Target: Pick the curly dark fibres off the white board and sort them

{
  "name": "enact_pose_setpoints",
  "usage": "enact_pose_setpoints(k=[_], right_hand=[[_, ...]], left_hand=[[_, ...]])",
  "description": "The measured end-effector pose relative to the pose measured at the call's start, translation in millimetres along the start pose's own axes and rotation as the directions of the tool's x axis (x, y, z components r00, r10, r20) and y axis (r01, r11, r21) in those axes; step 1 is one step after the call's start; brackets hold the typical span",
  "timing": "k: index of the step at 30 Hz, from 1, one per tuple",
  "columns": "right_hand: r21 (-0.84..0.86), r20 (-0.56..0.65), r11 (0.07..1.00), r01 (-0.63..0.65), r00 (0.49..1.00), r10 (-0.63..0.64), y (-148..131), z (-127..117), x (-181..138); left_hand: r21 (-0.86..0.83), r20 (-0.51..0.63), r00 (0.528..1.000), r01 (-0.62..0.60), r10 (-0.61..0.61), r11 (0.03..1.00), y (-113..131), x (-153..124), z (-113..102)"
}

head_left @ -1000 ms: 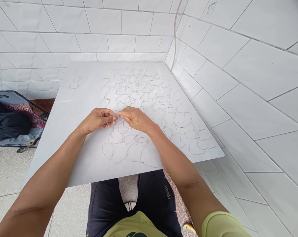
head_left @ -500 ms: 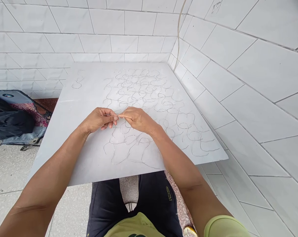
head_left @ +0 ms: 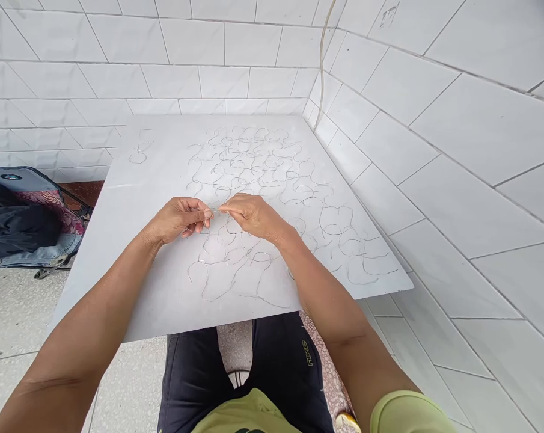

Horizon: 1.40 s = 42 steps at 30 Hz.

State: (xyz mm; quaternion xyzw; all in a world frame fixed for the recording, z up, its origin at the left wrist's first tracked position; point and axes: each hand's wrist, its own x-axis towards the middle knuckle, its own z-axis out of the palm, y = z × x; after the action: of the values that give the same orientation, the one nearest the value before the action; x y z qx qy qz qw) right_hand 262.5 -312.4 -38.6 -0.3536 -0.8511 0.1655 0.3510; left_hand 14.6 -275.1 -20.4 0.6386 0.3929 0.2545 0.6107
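Observation:
Over the middle of a white board [head_left: 154, 288], my two hands almost meet at the fingertips. My left hand [head_left: 180, 218] pinches a thin wire [head_left: 216, 209] between thumb and forefinger, its other fingers loosely curled. From the right, my right hand [head_left: 255, 214] grips the same wire, knuckles up, and hides most of its own fingertips. A short stretch of wire shows in the small gap between the hands. Beneath and around them spreads a web of thin, curved wire pieces [head_left: 226, 263], lying on the board and crossing one another.
A few separate wire bits [head_left: 139, 156] lie at the board's far left. White tiled walls [head_left: 434, 198] border the back and right, with a pale cable [head_left: 322, 66] in the corner. Left of the board, a folding chair [head_left: 50, 252] holds dark cloth [head_left: 21, 222]. My legs are under the near edge.
My fingertips have drawn slightly apart, showing a bit more wire between them. The whole view has shifted a little; the wires on the board look unchanged.

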Motion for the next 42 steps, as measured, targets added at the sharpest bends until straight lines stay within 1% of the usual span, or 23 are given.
enact_pose_setpoints(k=[3,7,11,15,17,19,21,23,25,28,30,37,42], right_hand=[[-0.004,0.019,1.0,0.005,1.0,-0.005,1.5,-2.6,-0.4],[-0.01,0.028,0.999,-0.035,0.999,0.036,-0.1,-9.4,-1.2],[0.046,0.034,0.997,-0.069,0.997,0.068,-4.3,-17.3,-2.3],[0.083,0.089,0.995,-0.059,0.995,0.051,-9.1,-23.6,-3.1],[0.097,0.12,0.99,-0.098,0.989,0.086,-10.9,-26.5,-3.6],[0.127,0.125,0.975,-0.183,0.978,0.168,-11.8,-29.2,-4.0],[0.148,0.106,0.954,-0.261,0.963,0.247,-11.8,-31.1,-4.2],[0.133,0.079,0.949,-0.285,0.958,0.277,-11.0,-31.4,-3.5],[0.066,0.049,0.962,-0.265,0.964,0.262,-9.9,-30.0,-1.8],[-0.069,0.03,0.978,-0.197,0.979,0.2,-8.3,-25.6,1.6],[-0.118,0.022,0.979,-0.168,0.985,0.172,-7.5,-22.4,3.3],[-0.208,-0.091,0.955,-0.213,0.976,0.198,-5.5,-9.3,4.9],[-0.272,-0.248,0.927,-0.258,0.95,0.192,-4.5,9.0,8.2]], left_hand=[[0.0,0.034,0.999,0.022,-0.022,1.0,0.0,0.1,-0.3],[0.005,0.068,0.997,0.036,-0.036,0.999,2.1,-1.1,-2.5],[0.022,0.092,0.995,0.035,-0.037,0.999,4.0,-2.9,-4.7],[0.032,0.142,0.989,0.045,-0.049,0.998,4.0,-3.5,-6.5],[0.025,0.149,0.987,0.061,-0.064,0.998,3.8,-3.5,-7.5],[0.011,0.134,0.988,0.07,-0.071,0.997,3.7,-3.3,-8.4],[-0.004,0.098,0.993,0.062,-0.061,0.998,3.7,-3.1,-8.8],[-0.011,0.063,0.997,0.046,-0.045,0.999,3.4,-2.7,-8.3],[-0.012,0.038,0.999,0.029,-0.028,1.0,2.6,-2.1,-7.0],[-0.001,0.012,1.0,0.006,-0.006,1.0,0.6,-1.2,-4.7],[0.01,-0.004,1.0,-0.01,0.01,1.0,-0.5,-1.0,-3.1],[0.013,-0.008,0.998,-0.064,0.064,0.998,-0.9,-1.6,6.5],[-0.022,-0.057,0.994,-0.099,0.097,0.995,-0.4,0.2,16.3]])
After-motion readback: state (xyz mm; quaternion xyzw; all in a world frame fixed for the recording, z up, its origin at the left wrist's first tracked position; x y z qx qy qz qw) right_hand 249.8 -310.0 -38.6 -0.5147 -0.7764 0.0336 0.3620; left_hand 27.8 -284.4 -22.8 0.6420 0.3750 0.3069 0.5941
